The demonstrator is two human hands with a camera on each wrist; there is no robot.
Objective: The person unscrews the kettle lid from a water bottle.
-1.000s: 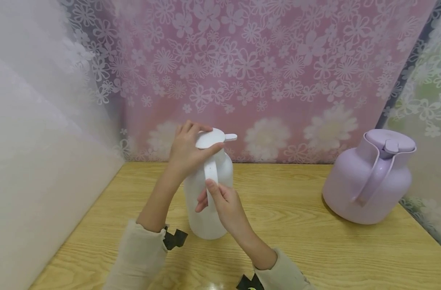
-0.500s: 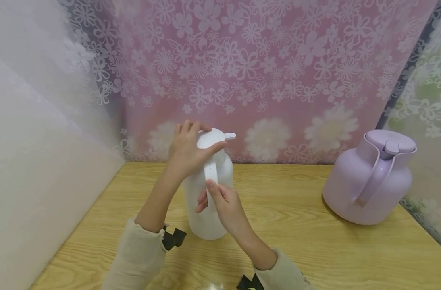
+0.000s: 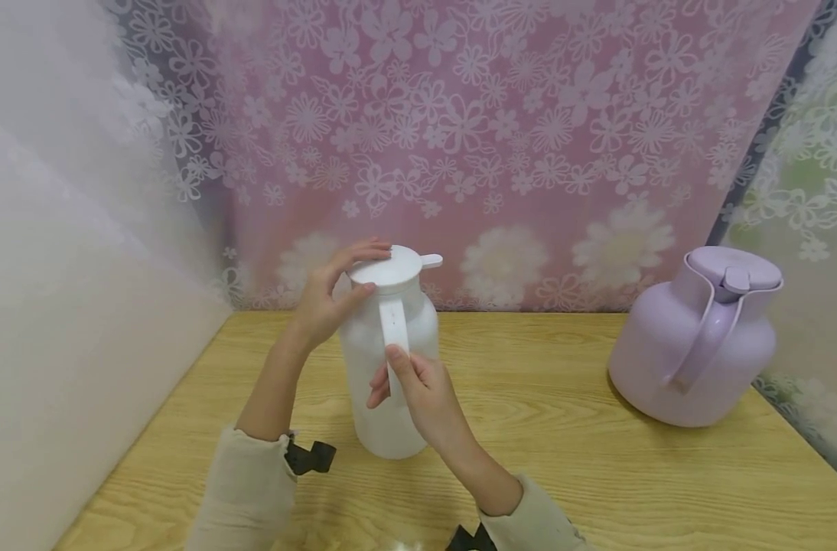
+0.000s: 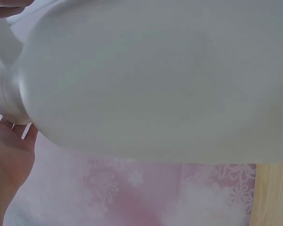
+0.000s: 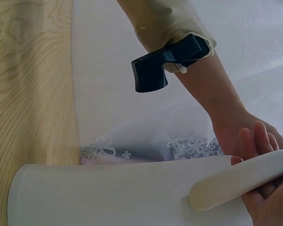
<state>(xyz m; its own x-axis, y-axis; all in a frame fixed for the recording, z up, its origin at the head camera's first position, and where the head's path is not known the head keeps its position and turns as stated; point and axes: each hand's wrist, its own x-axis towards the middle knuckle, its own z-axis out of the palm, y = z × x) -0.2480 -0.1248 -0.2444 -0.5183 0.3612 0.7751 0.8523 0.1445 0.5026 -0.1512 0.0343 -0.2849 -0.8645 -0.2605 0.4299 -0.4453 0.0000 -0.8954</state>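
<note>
A tall white thermos jug [image 3: 418,329] stands upright on the wooden table, and its pale body fills most of the left wrist view. Its round white lid [image 3: 391,268] has a small tab pointing right. My left hand [image 3: 322,298] curves round the lid's left edge, thumb at the front and fingers over the back; the left wrist view shows this left hand [image 4: 12,155] at the jug's top. With my right hand [image 3: 428,394] I grip the jug's handle [image 3: 394,321], thumb on its outer face. The handle [image 5: 236,183] hides part of the right fingers.
A lilac thermos jug [image 3: 694,352] with its lid on stands at the table's right side. Flowered pink cloth [image 3: 501,153] hangs behind the table [image 3: 529,459]. A pale wall covering [image 3: 81,268] borders the left side.
My left hand has slid left across the lid, uncovering more of its top. The tab still points right. My right hand keeps its grip on the handle. The view has shifted slightly.
</note>
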